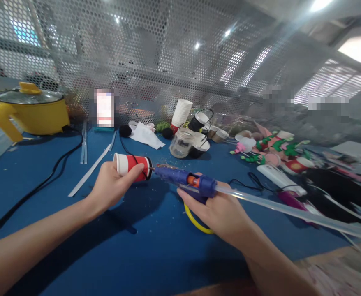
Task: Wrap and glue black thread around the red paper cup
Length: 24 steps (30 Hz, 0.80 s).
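My left hand (111,187) grips a red and white paper cup (131,163) held on its side above the blue table (143,246). My right hand (217,211) holds a blue glue gun (183,179), with its nozzle touching the bottom end of the cup. A long clear glue stick (285,209) sticks out of the gun's back toward the right. A thin black wire handle runs over the cup. A yellow loop (195,222) shows under my right hand.
A yellow electric pot (32,111) with a black cord (45,176) stands at the back left. White strips (89,170) lie near it. A stack of paper cups (181,113), a glass jar (182,144) and craft pieces (273,150) crowd the back and right. A perforated metal screen (168,61) closes the back.
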{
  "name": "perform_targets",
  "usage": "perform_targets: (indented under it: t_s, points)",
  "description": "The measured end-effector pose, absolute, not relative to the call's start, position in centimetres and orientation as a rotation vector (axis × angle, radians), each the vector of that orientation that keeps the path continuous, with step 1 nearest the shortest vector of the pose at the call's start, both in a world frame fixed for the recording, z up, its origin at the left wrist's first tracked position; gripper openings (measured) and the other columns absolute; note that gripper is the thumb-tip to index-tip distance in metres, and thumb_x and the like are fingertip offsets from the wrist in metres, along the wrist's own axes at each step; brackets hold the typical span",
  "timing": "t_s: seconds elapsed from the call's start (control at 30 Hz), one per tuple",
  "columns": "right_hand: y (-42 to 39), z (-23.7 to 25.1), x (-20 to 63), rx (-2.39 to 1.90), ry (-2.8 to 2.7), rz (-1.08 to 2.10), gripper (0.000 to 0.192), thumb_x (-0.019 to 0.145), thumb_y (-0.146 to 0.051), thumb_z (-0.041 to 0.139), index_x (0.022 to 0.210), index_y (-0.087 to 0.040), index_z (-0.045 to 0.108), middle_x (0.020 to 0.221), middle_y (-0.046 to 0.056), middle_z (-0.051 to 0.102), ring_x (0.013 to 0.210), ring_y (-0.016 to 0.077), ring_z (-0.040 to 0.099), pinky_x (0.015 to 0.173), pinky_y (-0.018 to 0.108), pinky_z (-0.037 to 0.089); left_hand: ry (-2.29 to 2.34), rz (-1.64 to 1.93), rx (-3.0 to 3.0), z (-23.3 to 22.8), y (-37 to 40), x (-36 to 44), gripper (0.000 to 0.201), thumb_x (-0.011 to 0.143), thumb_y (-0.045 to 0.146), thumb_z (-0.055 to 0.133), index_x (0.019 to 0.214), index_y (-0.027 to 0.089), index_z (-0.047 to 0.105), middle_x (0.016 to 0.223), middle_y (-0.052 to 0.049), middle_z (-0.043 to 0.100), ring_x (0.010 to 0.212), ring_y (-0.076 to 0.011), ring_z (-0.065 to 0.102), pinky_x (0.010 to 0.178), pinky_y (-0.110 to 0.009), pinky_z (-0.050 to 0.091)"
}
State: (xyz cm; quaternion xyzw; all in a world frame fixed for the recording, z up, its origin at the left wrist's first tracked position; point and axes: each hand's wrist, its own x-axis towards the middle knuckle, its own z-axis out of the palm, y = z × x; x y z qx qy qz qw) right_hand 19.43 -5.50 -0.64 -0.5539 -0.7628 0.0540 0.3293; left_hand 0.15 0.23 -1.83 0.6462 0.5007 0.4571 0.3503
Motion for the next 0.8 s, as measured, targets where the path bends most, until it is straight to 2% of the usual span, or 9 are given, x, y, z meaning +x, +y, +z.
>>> perform_targets:
  t_s: [0.2, 0.57, 0.8]
  points:
    - [-5.3, -0.9, 19.4, -1.442, -1.980, 0.016, 0.014, 0.075, -0.026, 0.048, 0.073, -0.019, 0.061, 0.066, 0.005, 0.064, 0.061, 0.0188, 0.061, 0.056, 0.028, 0.048, 1.295, 1.176, 1.822, -2.3, 0.1, 0.1, 0.028, 0.067, 0.033, 0.056, 0.048, 0.014, 0.049, 0.043, 0.005, 0.037, 0.040, -0.0060, 0.028, 0.034, -0.018, 0.023]
    - [-4.8, -0.6, 19.5, -1.461, -2.040, -0.004, 0.015, 0.075, -0.025, 0.048, 0.074, -0.018, 0.062, 0.074, 0.007, 0.066, 0.072, 0.0221, 0.063, 0.064, 0.031, 0.050, 1.215, 1.167, 2.009, -3.2, -0.1, -0.1, 0.031, 0.070, 0.032, 0.053, 0.046, 0.015, 0.044, 0.044, 0.006, 0.032, 0.041, -0.0056, 0.026, 0.036, -0.018, 0.024]
    - [-5.0, -0.5, 19.5, -1.472, -2.047, -0.006, 0.014, 0.075, -0.024, 0.049, 0.075, -0.020, 0.062, 0.072, 0.005, 0.066, 0.068, 0.0202, 0.063, 0.059, 0.029, 0.050, 1.223, 1.158, 2.013, -3.2, 0.2, -0.2, 0.028, 0.070, 0.033, 0.053, 0.049, 0.015, 0.049, 0.046, 0.005, 0.035, 0.042, -0.0067, 0.030, 0.037, -0.018, 0.027]
